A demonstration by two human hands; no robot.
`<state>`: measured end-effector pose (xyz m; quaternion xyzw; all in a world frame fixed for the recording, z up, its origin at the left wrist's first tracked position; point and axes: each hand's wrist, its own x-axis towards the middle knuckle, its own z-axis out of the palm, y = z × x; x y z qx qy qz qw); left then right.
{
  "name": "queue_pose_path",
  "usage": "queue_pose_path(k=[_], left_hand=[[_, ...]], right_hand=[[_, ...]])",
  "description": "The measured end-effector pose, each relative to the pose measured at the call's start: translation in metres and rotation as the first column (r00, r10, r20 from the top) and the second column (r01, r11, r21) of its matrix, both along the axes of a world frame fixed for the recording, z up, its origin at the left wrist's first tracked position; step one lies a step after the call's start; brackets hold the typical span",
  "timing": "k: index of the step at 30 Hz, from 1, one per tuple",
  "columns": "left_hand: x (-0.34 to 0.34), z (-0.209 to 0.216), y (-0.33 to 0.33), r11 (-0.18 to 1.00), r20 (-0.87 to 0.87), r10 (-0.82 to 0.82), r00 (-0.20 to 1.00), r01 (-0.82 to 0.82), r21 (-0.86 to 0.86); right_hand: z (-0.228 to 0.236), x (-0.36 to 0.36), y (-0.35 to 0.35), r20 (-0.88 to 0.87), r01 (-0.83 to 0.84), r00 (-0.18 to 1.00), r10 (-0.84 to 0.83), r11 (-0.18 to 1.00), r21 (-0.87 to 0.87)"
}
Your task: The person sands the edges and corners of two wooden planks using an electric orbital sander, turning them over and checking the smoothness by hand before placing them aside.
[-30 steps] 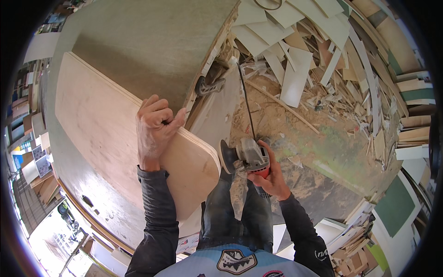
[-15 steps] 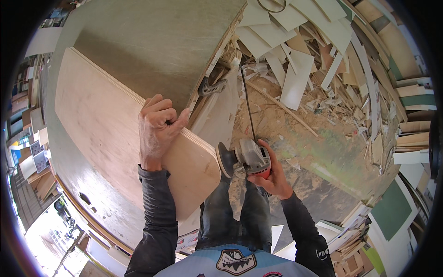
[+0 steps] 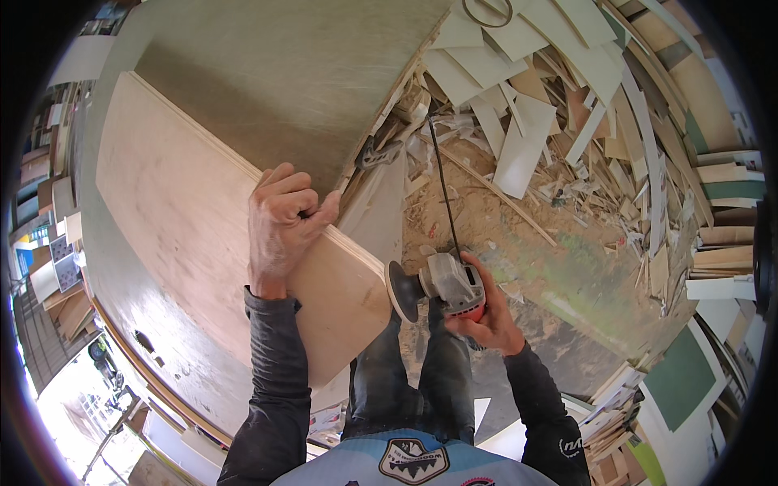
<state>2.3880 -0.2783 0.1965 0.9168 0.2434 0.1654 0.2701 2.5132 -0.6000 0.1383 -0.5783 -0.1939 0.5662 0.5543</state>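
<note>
The left hand (image 3: 279, 231) has its fingers clamped over the rounded edge of the plywood board (image 3: 194, 235), which rests tilted on the worktop (image 3: 267, 73); the right hand (image 3: 486, 312) grips the sander (image 3: 438, 283), its disc touching the board's corner. Light, even pressure along the curve seems best

Pale tan plywood panel (image 3: 203, 211); grey and red grinder (image 3: 450, 285) with black cord (image 3: 442, 186); dark grey sleeves (image 3: 271, 381); whitish offcuts (image 3: 519, 146).

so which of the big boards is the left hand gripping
The pale plywood sheet nearest the person; the left hand clamps its top edge. The grey-green board behind is untouched.
</note>
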Motion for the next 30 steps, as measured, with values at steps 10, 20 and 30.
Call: queue_pose_path(k=[10,20,30], left_hand=[[0.000,-0.003,0.000,1.000,0.058,-0.013,0.998,0.014,-0.016],[-0.002,-0.002,0.002,0.999,0.029,-0.027,0.999,0.027,0.018],[0.000,-0.003,-0.001,1.000,0.059,-0.014,0.998,0.015,-0.018]], right_hand=[[-0.010,0.021,0.015,0.018,-0.112,0.994,0.112,0.993,0.026],[0.001,0.052,0.039,0.108,-0.268,0.959,0.261,0.962,0.052],[0.017,0.080,0.068,0.163,-0.375,0.918,0.361,0.925,0.063]])
